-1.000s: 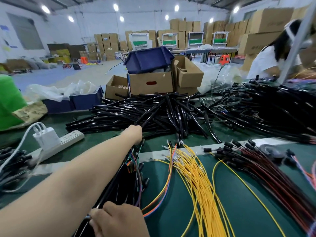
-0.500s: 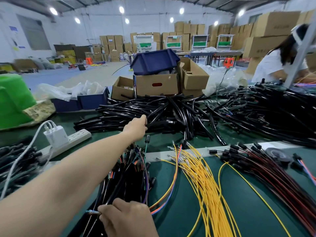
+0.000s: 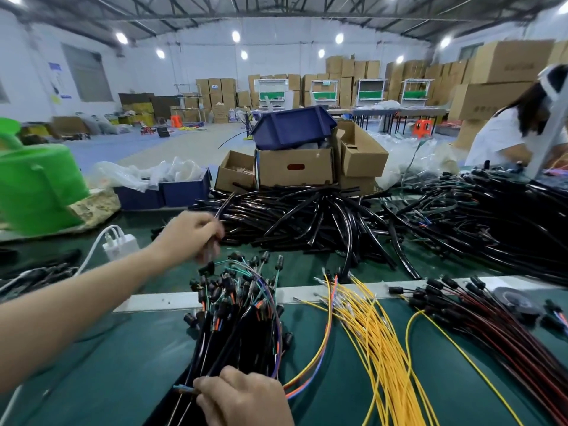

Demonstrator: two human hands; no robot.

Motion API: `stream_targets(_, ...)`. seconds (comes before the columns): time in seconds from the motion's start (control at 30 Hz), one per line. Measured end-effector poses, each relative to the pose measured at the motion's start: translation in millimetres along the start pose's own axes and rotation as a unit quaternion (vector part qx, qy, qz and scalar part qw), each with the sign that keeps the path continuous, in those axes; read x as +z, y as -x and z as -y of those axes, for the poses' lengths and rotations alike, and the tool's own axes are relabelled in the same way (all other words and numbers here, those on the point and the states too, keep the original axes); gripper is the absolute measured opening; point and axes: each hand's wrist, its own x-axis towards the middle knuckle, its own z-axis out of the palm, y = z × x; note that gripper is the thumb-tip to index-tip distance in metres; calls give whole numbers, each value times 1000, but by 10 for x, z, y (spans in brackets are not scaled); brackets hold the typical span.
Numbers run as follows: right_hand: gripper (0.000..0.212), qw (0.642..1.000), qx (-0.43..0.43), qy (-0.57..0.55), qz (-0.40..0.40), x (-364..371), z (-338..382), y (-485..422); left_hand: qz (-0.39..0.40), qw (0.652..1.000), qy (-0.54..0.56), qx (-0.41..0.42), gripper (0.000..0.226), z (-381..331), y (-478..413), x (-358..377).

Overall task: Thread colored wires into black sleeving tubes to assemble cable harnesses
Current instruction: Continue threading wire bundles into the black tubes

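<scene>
Green plastic tub (image 3: 40,192), far left on the dark green tabletop (image 3: 123,379); white plug-in charger (image 3: 120,245) to its right. Left hand (image 3: 190,235), motion-blurred, stretched forward over the tabletop, its grip closed round a thin black sleeving tube (image 3: 223,207) raised at the near left edge of the heap of black sleeving tubes (image 3: 307,216). Bundle of black-sleeved multicoloured wires with black connectors (image 3: 239,318), centre-left, lying between the two hands. Right hand (image 3: 246,398), bottom centre, its grip pinching a thin wire with a bluish tip (image 3: 183,389) at the bundle's near end. Brown cardboard boxes (image 3: 295,167), behind the heap, with a dark blue plastic bin (image 3: 292,127) tilted on top. Loose yellow wires (image 3: 378,342), fanned out just right of the bundle. Red-and-black wires with black connectors (image 3: 479,315), further right. Large tangle of black cable harnesses (image 3: 491,216), right rear. Person in a white top (image 3: 504,139), behind that tangle.
</scene>
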Motion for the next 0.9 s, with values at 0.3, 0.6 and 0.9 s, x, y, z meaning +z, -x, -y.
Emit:
stream_targets(0.3,21,1000,3,30,-2,-9,16,7,86,956,-198,199,36,774,1558,-493)
stream_targets(0.6,25,999,-21,5,-28,-14,36,11,181,865,-394,251,17,699,1698,-260)
stream_targets(0.9,20,998,-13,-11,-52,-8,38,26,254,941,-179,135,16,682,1676,-228)
